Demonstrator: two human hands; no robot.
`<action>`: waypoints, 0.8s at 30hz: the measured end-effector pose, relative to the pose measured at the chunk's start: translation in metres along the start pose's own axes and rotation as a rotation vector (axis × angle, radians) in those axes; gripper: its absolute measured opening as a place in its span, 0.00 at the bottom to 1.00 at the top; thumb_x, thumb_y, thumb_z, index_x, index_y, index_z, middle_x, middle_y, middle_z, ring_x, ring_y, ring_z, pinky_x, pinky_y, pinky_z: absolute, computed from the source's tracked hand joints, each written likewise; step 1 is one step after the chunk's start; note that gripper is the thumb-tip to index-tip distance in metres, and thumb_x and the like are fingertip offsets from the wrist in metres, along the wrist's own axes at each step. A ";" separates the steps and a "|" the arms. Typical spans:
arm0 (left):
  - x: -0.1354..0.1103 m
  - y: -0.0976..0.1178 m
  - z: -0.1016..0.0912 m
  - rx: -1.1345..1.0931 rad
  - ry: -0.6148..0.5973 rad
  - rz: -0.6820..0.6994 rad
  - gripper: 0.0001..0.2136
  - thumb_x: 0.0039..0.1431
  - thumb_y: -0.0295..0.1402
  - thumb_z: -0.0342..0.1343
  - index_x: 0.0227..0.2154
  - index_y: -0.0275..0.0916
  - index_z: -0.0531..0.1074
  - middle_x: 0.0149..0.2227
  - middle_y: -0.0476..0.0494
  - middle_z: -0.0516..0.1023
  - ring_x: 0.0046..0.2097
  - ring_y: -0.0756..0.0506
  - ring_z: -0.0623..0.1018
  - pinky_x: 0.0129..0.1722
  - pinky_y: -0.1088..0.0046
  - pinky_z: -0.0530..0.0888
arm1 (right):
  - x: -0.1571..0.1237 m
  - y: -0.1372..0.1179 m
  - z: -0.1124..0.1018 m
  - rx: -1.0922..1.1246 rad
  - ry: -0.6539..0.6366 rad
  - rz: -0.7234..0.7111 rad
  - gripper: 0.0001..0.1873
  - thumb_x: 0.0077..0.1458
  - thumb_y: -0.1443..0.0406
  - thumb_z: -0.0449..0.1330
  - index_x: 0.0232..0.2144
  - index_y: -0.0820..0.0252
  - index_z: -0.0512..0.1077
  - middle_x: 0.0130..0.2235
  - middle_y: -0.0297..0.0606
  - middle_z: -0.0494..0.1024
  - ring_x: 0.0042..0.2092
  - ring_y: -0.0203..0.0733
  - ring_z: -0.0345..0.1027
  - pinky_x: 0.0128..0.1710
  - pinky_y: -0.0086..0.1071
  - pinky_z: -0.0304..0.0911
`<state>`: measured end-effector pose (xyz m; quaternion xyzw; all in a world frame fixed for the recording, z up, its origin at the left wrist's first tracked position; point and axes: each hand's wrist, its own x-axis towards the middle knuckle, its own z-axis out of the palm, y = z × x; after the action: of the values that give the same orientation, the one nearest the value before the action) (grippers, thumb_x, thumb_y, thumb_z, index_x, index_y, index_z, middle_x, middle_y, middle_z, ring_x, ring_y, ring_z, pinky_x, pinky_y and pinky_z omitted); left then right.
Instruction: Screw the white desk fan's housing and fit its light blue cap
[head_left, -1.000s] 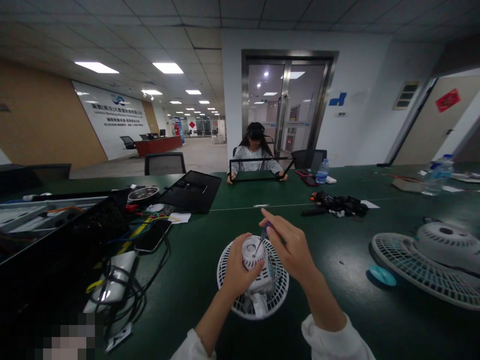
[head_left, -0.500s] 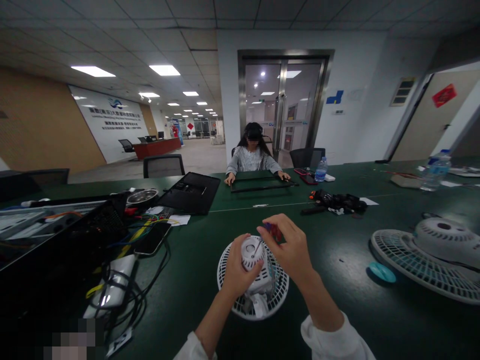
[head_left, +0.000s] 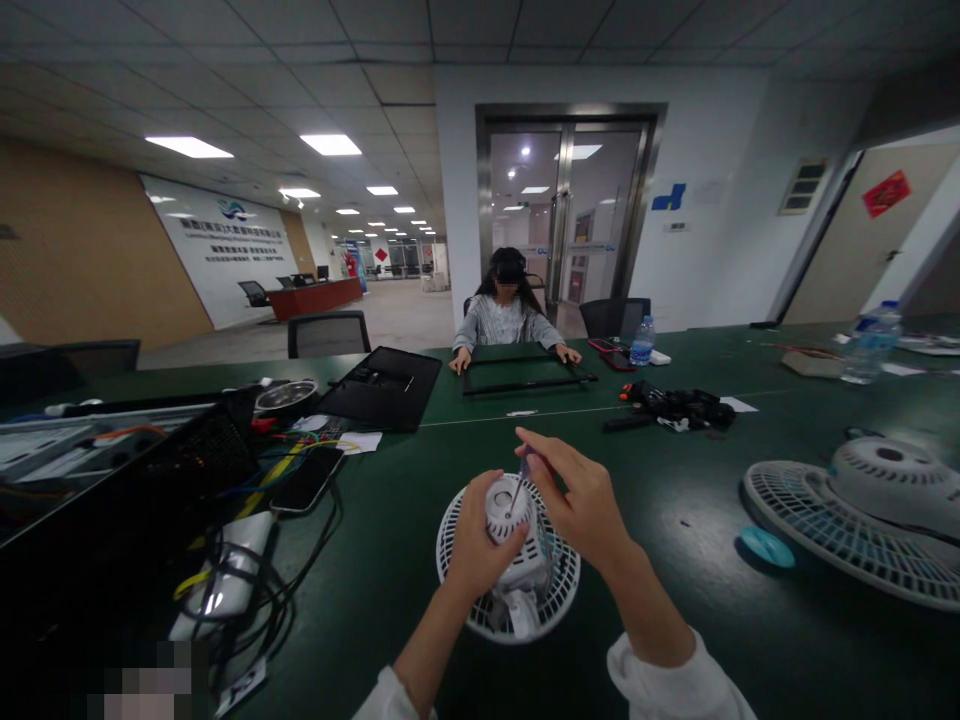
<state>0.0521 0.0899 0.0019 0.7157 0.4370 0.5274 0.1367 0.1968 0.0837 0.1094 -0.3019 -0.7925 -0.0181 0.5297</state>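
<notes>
In front of me a white fan [head_left: 527, 570] lies on its round grille, its motor housing facing up. My left hand [head_left: 480, 540] is wrapped around the housing, thumb on the near side and fingers on the far left. A screwdriver [head_left: 519, 487] is pinched in my right hand [head_left: 577, 495]; its thin shaft slants down, with the tip at a small hole in the top of the housing. Most of the screwdriver's handle is hidden by my fingers.
On the green table [head_left: 390, 600], a second fan [head_left: 885, 500] and a teal disc [head_left: 766, 547] lie right. Left are a phone [head_left: 307, 480], tangled cables [head_left: 262, 580] and an open computer case [head_left: 150, 480]. Across sits a person [head_left: 504, 315] holding a black frame [head_left: 525, 384].
The fingers of my right hand have shifted around the screwdriver's handle and stretched out more. The screwdriver stands slightly steeper. My left hand keeps its hold on the fan.
</notes>
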 end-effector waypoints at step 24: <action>-0.002 -0.006 0.003 0.006 0.020 0.007 0.25 0.52 0.39 0.55 0.53 0.39 0.59 0.53 0.35 0.67 0.55 0.38 0.67 0.55 0.52 0.64 | 0.002 0.003 -0.002 -0.104 0.021 -0.011 0.15 0.59 0.66 0.52 0.47 0.58 0.72 0.31 0.39 0.77 0.33 0.39 0.68 0.34 0.34 0.67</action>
<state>0.0519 0.0928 -0.0042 0.7122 0.4373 0.5340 0.1284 0.1990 0.0859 0.1107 -0.3245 -0.7864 -0.0653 0.5215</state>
